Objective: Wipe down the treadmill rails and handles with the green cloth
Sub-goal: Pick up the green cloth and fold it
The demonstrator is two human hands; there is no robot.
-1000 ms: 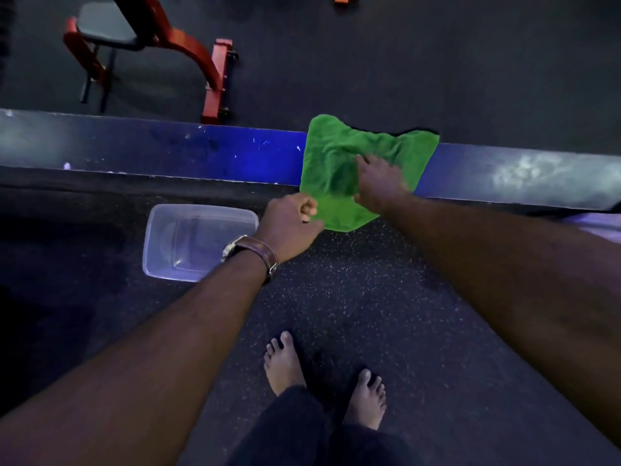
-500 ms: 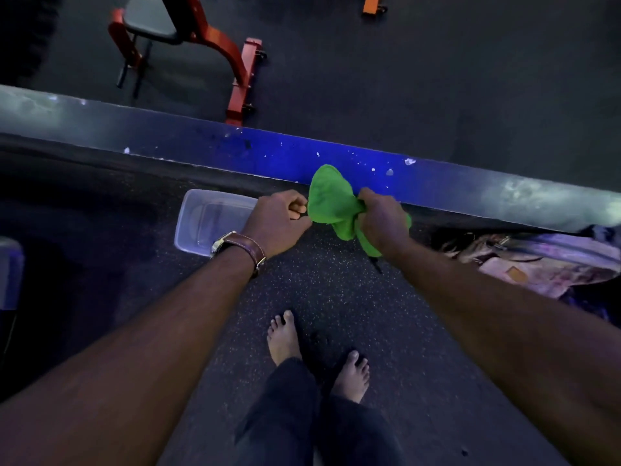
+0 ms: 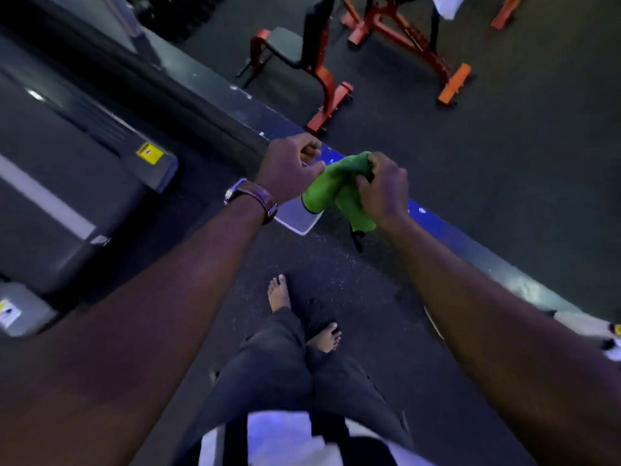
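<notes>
Lifted clear of the blue rail (image 3: 447, 230), the green cloth (image 3: 331, 183) hangs bunched, gripped by the right hand (image 3: 383, 186); left hand (image 3: 289, 169) curls beside it, hold unclear

From where I stood, the green cloth (image 3: 336, 186) at the person's twelve o'clock was a bright, plain green. The watch strap (image 3: 258, 196) at eleven was brown, its case silvery. Towards one o'clock the bench frames (image 3: 327, 85) glowed orange-red, one carrying a grey seat pad (image 3: 285, 45). The long rail (image 3: 447, 230) ran grey, washed vivid blue with pale flecks at two o'clock. The floor (image 3: 336, 264) was near-black, speckled with fine light grains. At nine o'clock the treadmill deck (image 3: 43, 196) was grey with a white stripe and a yellow sticker (image 3: 149, 153). The trousers (image 3: 279, 364) at six were dark grey, the top (image 3: 285, 438) white and black.
</notes>
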